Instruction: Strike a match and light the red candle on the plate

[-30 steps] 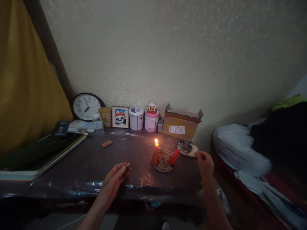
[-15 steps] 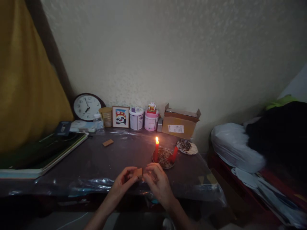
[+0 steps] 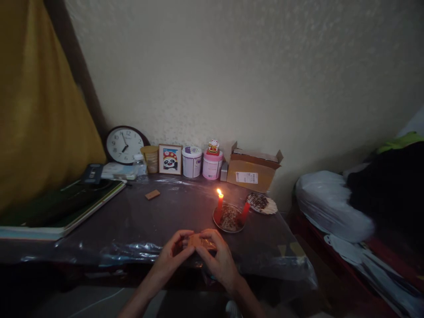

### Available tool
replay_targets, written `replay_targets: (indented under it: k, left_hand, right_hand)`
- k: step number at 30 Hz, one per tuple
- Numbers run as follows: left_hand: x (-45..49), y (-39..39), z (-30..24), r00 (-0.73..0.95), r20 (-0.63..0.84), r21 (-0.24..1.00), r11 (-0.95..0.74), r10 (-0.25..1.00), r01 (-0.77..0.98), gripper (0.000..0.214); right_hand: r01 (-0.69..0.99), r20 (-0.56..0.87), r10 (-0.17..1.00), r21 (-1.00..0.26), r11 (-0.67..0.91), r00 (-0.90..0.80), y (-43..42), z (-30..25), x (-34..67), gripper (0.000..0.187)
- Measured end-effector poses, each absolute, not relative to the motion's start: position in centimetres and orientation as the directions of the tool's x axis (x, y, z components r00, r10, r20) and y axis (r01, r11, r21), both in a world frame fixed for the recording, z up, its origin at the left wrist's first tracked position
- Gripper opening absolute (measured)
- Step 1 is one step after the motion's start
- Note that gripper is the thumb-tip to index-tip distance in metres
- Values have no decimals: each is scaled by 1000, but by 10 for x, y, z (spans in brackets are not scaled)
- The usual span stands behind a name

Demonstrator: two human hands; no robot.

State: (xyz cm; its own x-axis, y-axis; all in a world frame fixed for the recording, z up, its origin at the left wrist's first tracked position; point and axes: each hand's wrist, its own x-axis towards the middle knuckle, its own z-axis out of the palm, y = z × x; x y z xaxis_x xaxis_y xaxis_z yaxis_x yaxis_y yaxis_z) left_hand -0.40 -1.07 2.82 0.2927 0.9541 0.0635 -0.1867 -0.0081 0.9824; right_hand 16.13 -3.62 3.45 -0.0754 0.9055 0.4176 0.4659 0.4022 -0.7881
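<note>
Both of my hands meet just above the table's near edge. Between them is a small brown cardboard box that looks like a matchbox. My left hand pinches it with thumb and fingers. On the other side, my right hand closes its thumb and fingertips on the box too. Just beyond the right hand stands a round plate with brown bits on it. A lit red candle rises from its left side. A tilted unlit red candle is at its right.
A flat brown piece lies on the plastic-covered table. A second plate holds dark-tipped pale sticks. Along the wall stand a clock, framed picture, tins and an open carton. A green board lies left.
My right fingers, which were slightly apart from the small box, have closed in on it. The candle flame now leans left. The view has shifted slightly.
</note>
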Motion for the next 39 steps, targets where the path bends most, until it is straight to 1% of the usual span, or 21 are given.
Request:
replay_targets:
  k: [9, 18, 23, 28, 31, 35, 39]
  left_hand:
    - [-4, -13, 27, 323, 53, 981, 11, 945, -192, 33]
    - [-3, -16, 30, 370, 80, 978, 0, 925, -211, 32]
    - [0, -16, 30, 367, 126, 973, -43, 922, -227, 32]
    - [0, -17, 28, 383, 143, 973, -58, 913, -224, 33]
    - [0, -19, 29, 404, 147, 973, -59, 903, -222, 33]
    - [0, -21, 33, 398, 171, 977, -105, 901, -183, 34]
    - [0, -21, 35, 409, 192, 975, -126, 892, -182, 34]
  right_hand:
    - [448, 387, 918, -808, 384, -89, -39, 34, 162, 20]
    - [388, 384, 914, -829, 403, -130, -41, 36, 163, 22]
    - [386, 378, 914, -829, 405, -146, -40, 30, 164, 24]
    - [338, 384, 902, -837, 431, -198, -39, 25, 166, 23]
    - [363, 386, 897, -821, 441, -217, -39, 24, 168, 23]
    - [395, 392, 893, -801, 450, -222, -39, 24, 171, 25]
    - [410, 433, 875, -773, 485, -218, -39, 25, 172, 25]
